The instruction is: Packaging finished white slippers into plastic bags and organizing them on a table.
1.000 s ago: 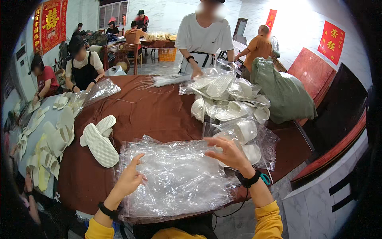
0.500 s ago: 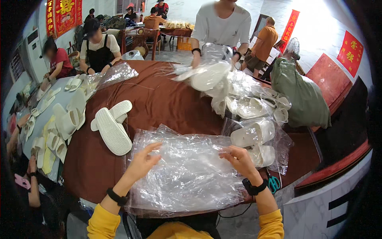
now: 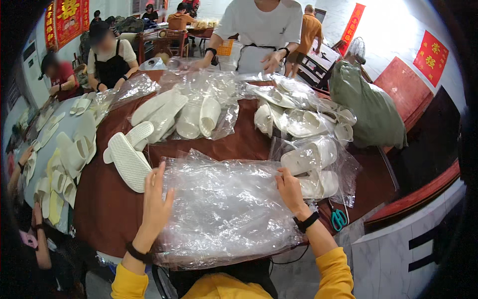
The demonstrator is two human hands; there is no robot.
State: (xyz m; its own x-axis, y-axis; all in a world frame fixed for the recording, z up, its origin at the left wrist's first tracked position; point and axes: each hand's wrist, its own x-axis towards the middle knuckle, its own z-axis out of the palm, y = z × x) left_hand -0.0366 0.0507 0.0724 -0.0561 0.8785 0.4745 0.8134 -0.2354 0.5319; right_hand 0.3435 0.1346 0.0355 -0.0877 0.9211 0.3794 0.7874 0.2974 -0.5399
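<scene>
A brown-covered table (image 3: 104, 219) bears everything. On its near side, at six o'clock, lies a flat stack of clear plastic bags (image 3: 224, 199). Around that stack, bagged slippers (image 3: 303, 122) are heaped at one o'clock, more at eleven, and a loose pair of slippers (image 3: 128, 162) rests at ten, soles showing.

The left hand (image 3: 157, 199), at nine, is spread with fingers extended, apparently gripping nothing. The right hand (image 3: 291, 192), at two, has its fingers bent by the stack's edge; whether it pinches plastic I cannot tell. Scissors (image 3: 338, 219) sit at three.

The step looks like straightening the bags; lifting one would call for separating a single layer.
</scene>
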